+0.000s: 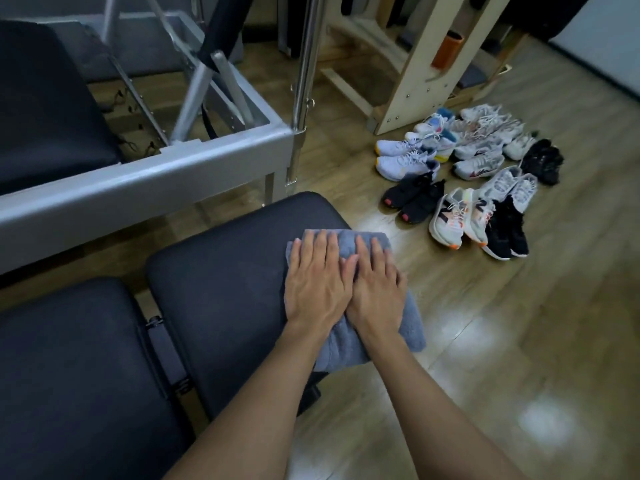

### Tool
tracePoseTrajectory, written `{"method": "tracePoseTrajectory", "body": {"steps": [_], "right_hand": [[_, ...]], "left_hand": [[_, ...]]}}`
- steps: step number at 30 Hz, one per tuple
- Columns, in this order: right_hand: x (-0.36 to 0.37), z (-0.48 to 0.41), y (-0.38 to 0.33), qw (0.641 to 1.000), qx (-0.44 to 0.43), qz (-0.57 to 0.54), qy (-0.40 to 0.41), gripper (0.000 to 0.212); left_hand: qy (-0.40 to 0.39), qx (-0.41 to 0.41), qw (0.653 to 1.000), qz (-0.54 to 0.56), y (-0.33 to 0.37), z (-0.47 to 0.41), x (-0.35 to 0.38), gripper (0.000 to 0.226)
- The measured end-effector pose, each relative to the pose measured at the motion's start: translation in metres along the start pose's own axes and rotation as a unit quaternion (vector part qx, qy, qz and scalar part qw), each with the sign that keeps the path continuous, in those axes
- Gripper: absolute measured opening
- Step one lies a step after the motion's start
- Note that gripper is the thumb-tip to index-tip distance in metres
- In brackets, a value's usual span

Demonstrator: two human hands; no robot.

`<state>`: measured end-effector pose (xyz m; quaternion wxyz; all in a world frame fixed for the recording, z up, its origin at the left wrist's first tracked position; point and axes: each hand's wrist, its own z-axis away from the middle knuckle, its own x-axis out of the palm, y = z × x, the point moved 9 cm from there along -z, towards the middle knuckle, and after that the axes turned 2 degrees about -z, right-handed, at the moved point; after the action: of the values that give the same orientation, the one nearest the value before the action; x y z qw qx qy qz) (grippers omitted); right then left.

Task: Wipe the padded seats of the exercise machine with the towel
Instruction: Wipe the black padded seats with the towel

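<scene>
Head: hands [313,282] [377,289] press fluffy, prob. terry, towel [410,329] on padded seat [225,271].

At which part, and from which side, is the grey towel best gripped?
Probably its near right corner, from the floor side: the towel overhangs the padded seat there, free to pinch, while left hand and right hand lie flat on its middle.

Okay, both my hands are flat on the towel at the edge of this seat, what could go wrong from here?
The towel overhangs the right edge of the padded seat under your left hand and right hand; an outward push could slide it onto the floor. The hinge bracket in the gap before the neighbouring seat might snag the cloth when wiping leftward.
</scene>
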<state>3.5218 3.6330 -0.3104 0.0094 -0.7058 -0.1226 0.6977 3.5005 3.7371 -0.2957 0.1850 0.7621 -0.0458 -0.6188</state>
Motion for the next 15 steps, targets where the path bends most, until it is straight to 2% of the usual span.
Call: {"method": "tracePoseTrajectory", "body": {"steps": [4, 7, 9, 12, 14, 15], "right_hand": [[-0.002, 0.034, -0.011, 0.999, 0.041, -0.026, 0.011, 0.058], [-0.003, 0.053, -0.044, 0.998, 0.021, -0.053, 0.031, 0.053], [-0.002, 0.060, -0.069, 0.998, 0.002, -0.064, 0.000, 0.056], [0.005, 0.060, -0.118, 0.991, -0.074, -0.082, -0.078, 0.081], [0.015, 0.056, -0.145, 0.981, -0.116, -0.099, -0.115, 0.093], [0.018, 0.052, -0.156, 0.978, -0.130, -0.108, -0.119, 0.092]], "left_hand": [[-0.031, 0.029, 0.999, -0.011, -0.009, 0.030, 0.000, 0.061], [-0.038, 0.050, 0.997, -0.045, -0.036, 0.046, -0.007, 0.067], [-0.005, 0.062, 0.996, -0.062, -0.056, 0.057, -0.023, 0.063], [0.061, 0.080, 0.991, -0.090, -0.091, 0.064, -0.044, 0.039], [0.047, 0.040, 0.994, -0.088, -0.129, 0.057, -0.043, 0.040], [0.022, 0.007, 0.996, -0.083, -0.150, 0.051, -0.039, 0.040]]}}
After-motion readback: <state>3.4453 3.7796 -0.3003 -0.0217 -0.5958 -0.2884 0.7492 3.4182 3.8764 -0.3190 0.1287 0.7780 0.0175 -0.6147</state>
